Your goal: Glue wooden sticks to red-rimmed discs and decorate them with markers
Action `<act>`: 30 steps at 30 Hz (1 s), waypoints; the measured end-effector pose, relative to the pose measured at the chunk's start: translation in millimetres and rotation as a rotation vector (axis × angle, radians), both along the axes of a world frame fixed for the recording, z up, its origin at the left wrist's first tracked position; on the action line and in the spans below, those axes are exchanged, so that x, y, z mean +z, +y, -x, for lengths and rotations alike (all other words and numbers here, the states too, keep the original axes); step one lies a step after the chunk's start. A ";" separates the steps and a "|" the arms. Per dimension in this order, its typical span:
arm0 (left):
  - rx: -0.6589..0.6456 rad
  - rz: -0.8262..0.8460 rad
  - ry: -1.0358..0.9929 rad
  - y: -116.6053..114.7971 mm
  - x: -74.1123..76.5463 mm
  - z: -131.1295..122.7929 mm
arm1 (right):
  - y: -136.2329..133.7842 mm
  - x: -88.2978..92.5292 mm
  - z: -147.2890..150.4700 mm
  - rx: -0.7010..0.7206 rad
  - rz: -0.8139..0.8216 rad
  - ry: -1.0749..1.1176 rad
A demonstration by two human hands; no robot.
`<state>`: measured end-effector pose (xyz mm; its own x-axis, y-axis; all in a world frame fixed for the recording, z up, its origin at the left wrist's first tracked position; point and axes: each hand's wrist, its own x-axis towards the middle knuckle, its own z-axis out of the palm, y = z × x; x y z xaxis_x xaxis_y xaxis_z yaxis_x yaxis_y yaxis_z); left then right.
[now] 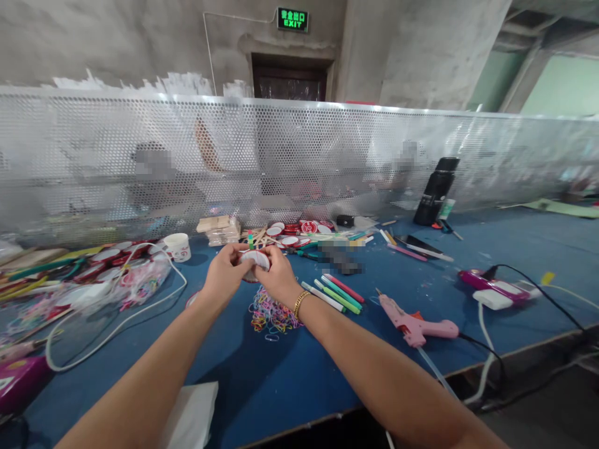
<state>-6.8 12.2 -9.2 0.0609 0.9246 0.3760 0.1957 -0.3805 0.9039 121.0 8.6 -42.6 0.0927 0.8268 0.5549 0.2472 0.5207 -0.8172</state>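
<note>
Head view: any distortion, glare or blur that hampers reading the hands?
Head view: wide-angle bending curves the table edge and the perforated screen; the screen catches bright glare along its top; left hand, right hand and the round red-and-white piece between them are sharp, evenly lit; pixelated patches mask spots behind the screen.

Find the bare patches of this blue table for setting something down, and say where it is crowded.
Bare blue table lies between the rubber bands and the near edge, and between the purple device and the black bottle. Crowded: the left pile of lids and the row by the mesh screen.
</note>
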 end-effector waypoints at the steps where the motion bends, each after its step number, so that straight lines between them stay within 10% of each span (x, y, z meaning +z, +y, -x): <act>1: 0.001 0.000 -0.005 -0.5 0.5 -0.4 | 0.5 -0.4 -0.1 -0.002 -0.004 0.002; 30: -0.016 0.161 -0.098 3.4 -1.7 -0.9 | 6.9 -11.0 -0.2 -0.034 0.051 -0.050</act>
<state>-5.9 15.6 -10.9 0.0467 0.9726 0.2278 0.0988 -0.2314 0.9678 121.3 15.5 -53.6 0.0941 0.8509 0.5169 0.3053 0.4695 -0.8285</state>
